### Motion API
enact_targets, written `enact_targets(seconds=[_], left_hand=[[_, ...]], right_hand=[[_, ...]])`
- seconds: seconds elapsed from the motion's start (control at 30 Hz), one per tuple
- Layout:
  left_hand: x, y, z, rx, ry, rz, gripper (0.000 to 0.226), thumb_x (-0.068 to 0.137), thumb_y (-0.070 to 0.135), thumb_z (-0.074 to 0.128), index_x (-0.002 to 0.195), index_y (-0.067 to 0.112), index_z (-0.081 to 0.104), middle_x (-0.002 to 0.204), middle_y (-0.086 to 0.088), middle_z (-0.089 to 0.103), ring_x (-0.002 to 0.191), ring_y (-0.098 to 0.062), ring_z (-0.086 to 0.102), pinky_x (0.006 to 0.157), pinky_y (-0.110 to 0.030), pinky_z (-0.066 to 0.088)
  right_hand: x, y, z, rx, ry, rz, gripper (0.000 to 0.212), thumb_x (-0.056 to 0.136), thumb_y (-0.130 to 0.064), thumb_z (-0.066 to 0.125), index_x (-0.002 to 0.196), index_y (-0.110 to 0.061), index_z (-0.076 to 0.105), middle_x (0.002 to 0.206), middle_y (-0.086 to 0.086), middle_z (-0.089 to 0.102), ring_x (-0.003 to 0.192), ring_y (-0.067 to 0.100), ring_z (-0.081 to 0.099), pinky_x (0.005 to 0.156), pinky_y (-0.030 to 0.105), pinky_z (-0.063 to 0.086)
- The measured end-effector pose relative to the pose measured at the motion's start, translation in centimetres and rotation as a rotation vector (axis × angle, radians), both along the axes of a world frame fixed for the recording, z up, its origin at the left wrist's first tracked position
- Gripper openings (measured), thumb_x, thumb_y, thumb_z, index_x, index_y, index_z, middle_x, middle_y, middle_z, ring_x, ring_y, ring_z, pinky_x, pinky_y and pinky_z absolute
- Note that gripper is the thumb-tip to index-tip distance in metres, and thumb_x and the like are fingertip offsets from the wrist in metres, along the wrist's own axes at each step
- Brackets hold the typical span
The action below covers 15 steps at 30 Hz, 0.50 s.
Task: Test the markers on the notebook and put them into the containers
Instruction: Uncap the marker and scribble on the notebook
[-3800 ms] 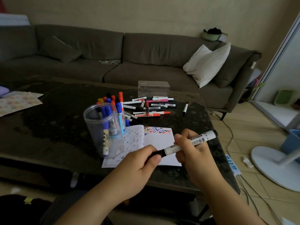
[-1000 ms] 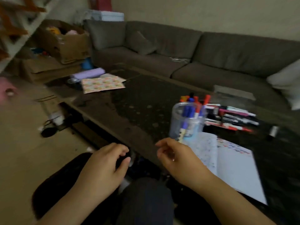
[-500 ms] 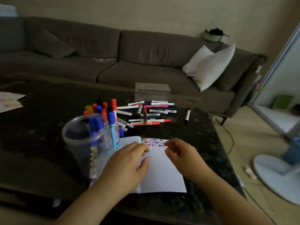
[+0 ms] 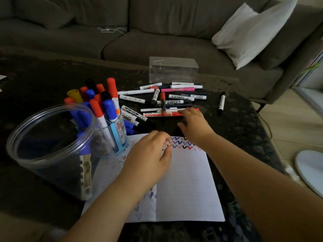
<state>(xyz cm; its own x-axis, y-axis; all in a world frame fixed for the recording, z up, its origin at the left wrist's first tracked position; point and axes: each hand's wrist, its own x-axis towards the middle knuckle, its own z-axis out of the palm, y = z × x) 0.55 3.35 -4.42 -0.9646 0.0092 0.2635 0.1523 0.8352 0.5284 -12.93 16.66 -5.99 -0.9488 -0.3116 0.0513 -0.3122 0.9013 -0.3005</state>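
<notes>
Reaching the right hand (image 4: pixel 192 125), fingers (image 4: pixel 187 111) spread and empty, onto the loose markers (image 4: pixel 167 100) beyond the notebook (image 4: pixel 185 180), left hand (image 4: pixel 148 159) flat on its page; next, pinching one to test.

Two clear round jars (image 4: pixel 52 147) packed with upright markers stand close on the left side of the dark surface (image 4: pixel 244 130), blocking that side. A loose marker pile (image 4: pixel 164 100) and a clear box (image 4: pixel 173 69) lie ahead. Bare surface shows to the right, holding one lone marker (image 4: pixel 221 103).
</notes>
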Motion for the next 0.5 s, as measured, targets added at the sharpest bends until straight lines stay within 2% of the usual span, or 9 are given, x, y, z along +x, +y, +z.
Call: enact_targets(seconds=[0.17,0.33,0.43,0.5], left_hand=[[-0.1,-0.7,-0.4,0.027,-0.005,0.056,0.028,0.094,0.031,0.048,0.12,0.026,0.053,0.116,0.013,0.054,0.1,-0.002,0.05,0.081,-0.017,0.043],[0.3,-1.1,-0.2,0.049,-0.012,0.073,0.031,0.094,0.032,0.047,0.124,0.028,0.052,0.119,0.014,0.053,0.102,-0.001,0.051,0.084,-0.016,0.045],[0.7,-1.1,-0.2,0.054,0.001,0.063,0.03,0.094,0.032,0.046,0.123,0.027,0.052,0.119,0.014,0.054,0.103,-0.001,0.051,0.084,-0.015,0.043],[1.0,-1.1,-0.2,0.06,0.014,0.058,0.028,0.094,0.031,0.047,0.12,0.026,0.054,0.116,0.014,0.055,0.101,-0.002,0.051,0.083,-0.015,0.041]], right_hand=[[-2.7,-1.9,-0.5,0.05,0.014,-0.028,0.046,0.097,-0.03,0.048,0.14,-0.02,0.039,0.145,0.005,0.038,0.135,0.028,0.028,0.108,0.044,0.029],[-3.0,-2.1,-0.8,0.242,-0.003,-0.011,0.044,0.094,-0.038,0.051,0.136,-0.025,0.043,0.137,0.007,0.04,0.132,0.03,0.029,0.108,0.047,0.025],[-2.1,-1.8,-0.5,0.23,0.004,-0.001,0.035,0.094,-0.035,0.053,0.125,-0.022,0.052,0.128,0.006,0.046,0.124,0.028,0.037,0.104,0.043,0.03],[-0.9,-1.0,0.1,0.117,-0.015,-0.012,0.025,0.092,-0.029,0.055,0.115,-0.019,0.056,0.116,0.005,0.056,0.109,0.025,0.051,0.096,0.039,0.041]])
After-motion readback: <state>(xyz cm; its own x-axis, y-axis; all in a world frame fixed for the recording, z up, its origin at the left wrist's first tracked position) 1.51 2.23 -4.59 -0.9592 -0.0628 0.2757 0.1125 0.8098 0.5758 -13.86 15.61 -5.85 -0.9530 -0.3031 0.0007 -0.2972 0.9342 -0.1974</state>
